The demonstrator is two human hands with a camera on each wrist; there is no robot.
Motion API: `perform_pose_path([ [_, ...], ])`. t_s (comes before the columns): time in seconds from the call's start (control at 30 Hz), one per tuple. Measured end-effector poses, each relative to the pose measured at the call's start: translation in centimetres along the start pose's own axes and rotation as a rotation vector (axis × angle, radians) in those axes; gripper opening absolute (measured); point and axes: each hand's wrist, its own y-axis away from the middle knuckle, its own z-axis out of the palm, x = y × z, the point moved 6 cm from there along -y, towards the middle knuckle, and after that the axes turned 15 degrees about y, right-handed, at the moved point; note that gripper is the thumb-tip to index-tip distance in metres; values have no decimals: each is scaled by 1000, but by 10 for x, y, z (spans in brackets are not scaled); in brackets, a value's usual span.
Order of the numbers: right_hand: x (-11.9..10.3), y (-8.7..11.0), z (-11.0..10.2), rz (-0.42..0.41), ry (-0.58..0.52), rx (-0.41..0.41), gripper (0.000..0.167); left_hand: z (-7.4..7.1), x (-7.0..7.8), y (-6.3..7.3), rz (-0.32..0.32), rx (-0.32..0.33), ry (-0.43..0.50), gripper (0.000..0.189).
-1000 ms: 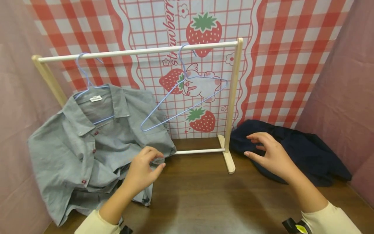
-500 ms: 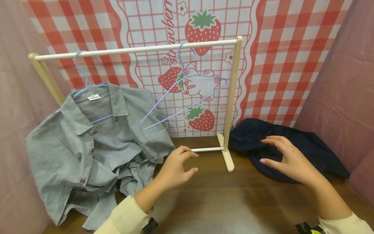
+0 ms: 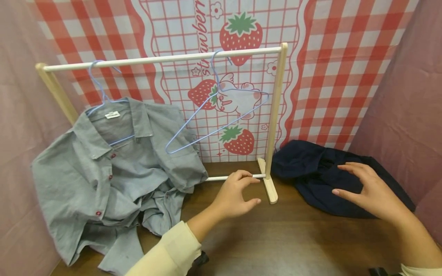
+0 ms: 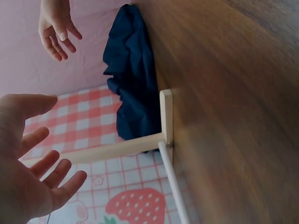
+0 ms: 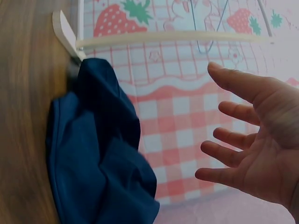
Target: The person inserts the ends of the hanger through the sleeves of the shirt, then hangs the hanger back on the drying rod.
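My left hand (image 3: 234,195) is held over the table in front of the rack's right foot, fingers loosely spread and holding nothing. Over at the right, my right hand (image 3: 371,189) hovers above a dark navy cloth garment (image 3: 317,161), which lies crumpled on the table. In the right wrist view its fingers are apart, with the navy garment (image 5: 100,154) beside them. A grey button-up shirt (image 3: 131,165) hangs on a light blue wire hanger (image 3: 101,92) at the rack's left. To its right a second blue wire hanger (image 3: 193,142) hangs bare from the rail.
The small garment rack has a white top rail (image 3: 162,59), wooden posts (image 3: 276,115) and a wooden foot (image 3: 271,189) on the brown table (image 3: 262,237). A strawberry-print checked cloth (image 3: 331,69) covers the back. Pink drapes (image 3: 390,99) stand at both sides.
Both hands have moved to the right: the left from in front of the grey shirt to near the rack's foot, the right farther across the navy garment. The shirt's lower part has dropped out of its bunching.
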Motion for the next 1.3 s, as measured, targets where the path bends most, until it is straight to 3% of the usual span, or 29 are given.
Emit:
perform_pose_path([
  [0.3,29,6,1,70,24,-8,77,31,-5,-20,-43,-9,-11,49],
  [0.6,67,10,8,217,88,-41,85,65,-15,-43,-98,-3,-10,47],
  [0.83,98,16,10,323,105,-42,88,88,-24,-64,-155,-19,-60,49],
  [1.07,121,14,15,371,113,-49,95,116,-31,-76,-303,-81,-99,62],
  [1.3,148,10,23,393,54,-118,108,132,-48,-89,-471,-58,-57,83],
])
